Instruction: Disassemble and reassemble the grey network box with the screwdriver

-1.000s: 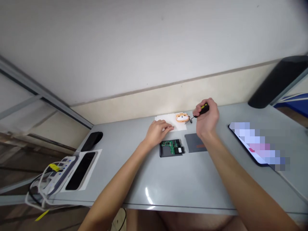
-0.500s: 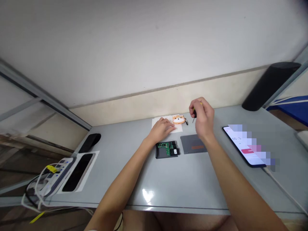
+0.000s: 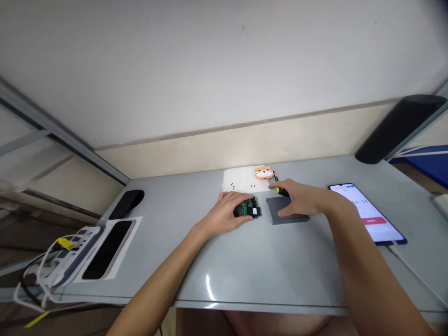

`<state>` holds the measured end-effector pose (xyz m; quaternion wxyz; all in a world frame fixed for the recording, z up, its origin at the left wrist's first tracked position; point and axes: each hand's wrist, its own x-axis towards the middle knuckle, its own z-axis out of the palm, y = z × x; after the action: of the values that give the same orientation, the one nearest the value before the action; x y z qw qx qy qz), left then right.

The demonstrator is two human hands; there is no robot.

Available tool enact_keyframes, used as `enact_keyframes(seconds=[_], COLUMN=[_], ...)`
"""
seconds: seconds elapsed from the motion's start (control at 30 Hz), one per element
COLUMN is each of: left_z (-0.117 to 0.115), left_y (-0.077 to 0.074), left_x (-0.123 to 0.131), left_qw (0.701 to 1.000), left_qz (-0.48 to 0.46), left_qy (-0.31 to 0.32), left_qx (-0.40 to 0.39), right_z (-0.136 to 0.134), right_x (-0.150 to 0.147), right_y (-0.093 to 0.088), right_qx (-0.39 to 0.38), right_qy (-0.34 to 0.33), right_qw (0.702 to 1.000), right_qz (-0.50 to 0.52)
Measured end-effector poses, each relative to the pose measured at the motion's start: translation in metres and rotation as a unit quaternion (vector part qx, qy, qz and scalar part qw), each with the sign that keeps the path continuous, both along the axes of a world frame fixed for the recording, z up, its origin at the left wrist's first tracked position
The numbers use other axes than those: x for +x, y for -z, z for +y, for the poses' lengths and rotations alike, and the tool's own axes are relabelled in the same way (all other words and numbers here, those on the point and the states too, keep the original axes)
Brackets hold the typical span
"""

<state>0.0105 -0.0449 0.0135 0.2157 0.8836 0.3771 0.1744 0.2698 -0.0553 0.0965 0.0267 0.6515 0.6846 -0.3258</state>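
Case (image 3: 249,208), green board upward, lies on the table (image 3: 266,266), long axis left to right. The left hand (image 3: 224,215) curls over its left end, probably to steady it. Just right, the right hand (image 3: 303,201) rests on the grey cover (image 3: 290,218), fingers closed on a screwdriver (image 3: 281,191). Farther off, white paper (image 3: 241,178) collects the screws (image 3: 233,185).
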Motion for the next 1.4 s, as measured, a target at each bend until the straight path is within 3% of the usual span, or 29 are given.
enact_keyframes(seconds=[0.2, 0.37, 0.53, 0.63, 0.83, 1.0, 1.27, 1.4], left_z=[0.004, -0.006, -0.033, -0.041, -0.029, -0.005, 0.013, 0.015], left_y=[0.0, -0.004, 0.003, 0.01, 0.003, -0.002, 0.001, 0.002], left_x=[-0.001, -0.001, 0.003, 0.006, -0.001, -0.022, -0.036, -0.038], left_qw=[0.997, 0.984, 0.978, 0.978, 0.984, 0.982, 0.995, 0.995], left_qz=[-0.074, -0.145, -0.04, 0.013, -0.014, -0.038, -0.061, -0.077], left_qy=[-0.005, 0.048, 0.137, 0.149, 0.109, -0.045, -0.05, -0.054], left_qx=[0.0, 0.096, 0.153, 0.145, 0.142, 0.182, 0.053, 0.043], right_z=[0.002, 0.007, 0.011, 0.012, 0.009, 0.01, 0.018, 0.019], right_x=[-0.001, -0.004, -0.005, -0.005, 0.001, 0.012, 0.018, 0.02], right_y=[0.009, 0.012, 0.019, 0.022, 0.014, 0.017, 0.027, 0.026], right_qx=[0.011, 0.011, 0.018, 0.03, 0.036, 0.039, 0.052, 0.066], right_qy=[-0.017, -0.058, -0.063, -0.066, -0.02, 0.004, -0.006, 0.0], right_qw=[0.999, 0.997, 0.996, 0.995, 0.998, 0.998, 0.994, 0.993], right_qz=[0.027, 0.052, 0.058, 0.065, 0.047, 0.044, 0.099, 0.097])
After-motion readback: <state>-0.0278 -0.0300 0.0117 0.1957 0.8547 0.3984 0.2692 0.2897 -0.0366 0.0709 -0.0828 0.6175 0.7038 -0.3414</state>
